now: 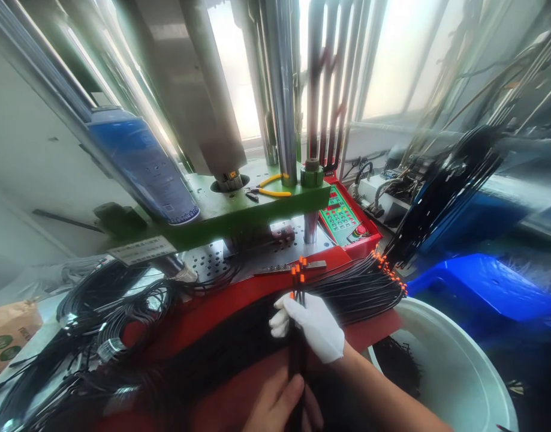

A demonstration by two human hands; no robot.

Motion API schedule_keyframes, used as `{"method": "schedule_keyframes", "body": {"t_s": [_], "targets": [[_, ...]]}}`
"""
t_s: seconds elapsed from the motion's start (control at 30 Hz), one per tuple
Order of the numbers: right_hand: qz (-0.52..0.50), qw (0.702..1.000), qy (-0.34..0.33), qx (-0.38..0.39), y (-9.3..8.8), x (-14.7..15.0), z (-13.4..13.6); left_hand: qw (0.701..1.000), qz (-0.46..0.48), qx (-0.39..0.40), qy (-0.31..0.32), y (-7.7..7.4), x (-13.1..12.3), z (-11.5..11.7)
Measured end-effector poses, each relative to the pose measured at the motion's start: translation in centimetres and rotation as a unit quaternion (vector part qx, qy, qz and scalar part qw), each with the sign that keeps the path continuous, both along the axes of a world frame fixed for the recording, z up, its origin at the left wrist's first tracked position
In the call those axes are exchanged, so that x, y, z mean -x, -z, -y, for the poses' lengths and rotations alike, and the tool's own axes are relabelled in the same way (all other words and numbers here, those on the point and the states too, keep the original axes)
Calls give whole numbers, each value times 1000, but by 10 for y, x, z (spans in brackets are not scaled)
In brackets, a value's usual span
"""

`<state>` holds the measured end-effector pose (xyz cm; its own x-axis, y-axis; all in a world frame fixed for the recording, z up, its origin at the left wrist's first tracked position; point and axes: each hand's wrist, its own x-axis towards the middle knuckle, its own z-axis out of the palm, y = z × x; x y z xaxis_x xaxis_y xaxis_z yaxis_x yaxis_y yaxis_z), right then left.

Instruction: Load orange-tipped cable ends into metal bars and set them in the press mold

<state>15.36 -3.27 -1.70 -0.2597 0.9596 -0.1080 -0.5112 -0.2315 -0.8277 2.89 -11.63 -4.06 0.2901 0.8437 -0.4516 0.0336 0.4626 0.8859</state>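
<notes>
My right hand (318, 327), in a white glove, is closed round a small bunch of black cables (295, 351) whose orange tips (297, 270) stick up above the fingers. Lower down, at the bottom edge, my bare left hand (275, 403) wraps the same bunch, thumb across the front; part of it is cut off by the frame. Behind the glove a long bundle of black cables (347, 294) lies on the red table (203, 312), its orange ends (390, 273) fanned out at the right.
A green press plate (239, 219) carries a blue spray can (142, 165) and yellow-handled pliers (275, 192). Right of it is a red control box (365, 231). Coiled cables (140, 312) lie left. A pale round bin (464, 360) and a blue plastic container (486, 288) stand right.
</notes>
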Motion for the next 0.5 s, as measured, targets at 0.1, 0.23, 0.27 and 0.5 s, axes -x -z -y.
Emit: {"method": "schedule_keyframes", "body": {"t_s": [0.1, 0.23, 0.27, 0.5], "targets": [[22, 997, -76, -23, -2, 6, 5, 997, 49, -3, -54, -7, -10, -17], [55, 997, 32, -46, -11, -5, -6, 997, 60, -21, 40, -10, -7, -21], [63, 994, 72, -55, -13, -9, -10, 996, 64, -19, 67, -9, -5, -19], [142, 976, -118, -117, -17, -20, -10, 993, 112, -19, 33, -10, -4, -24]]}}
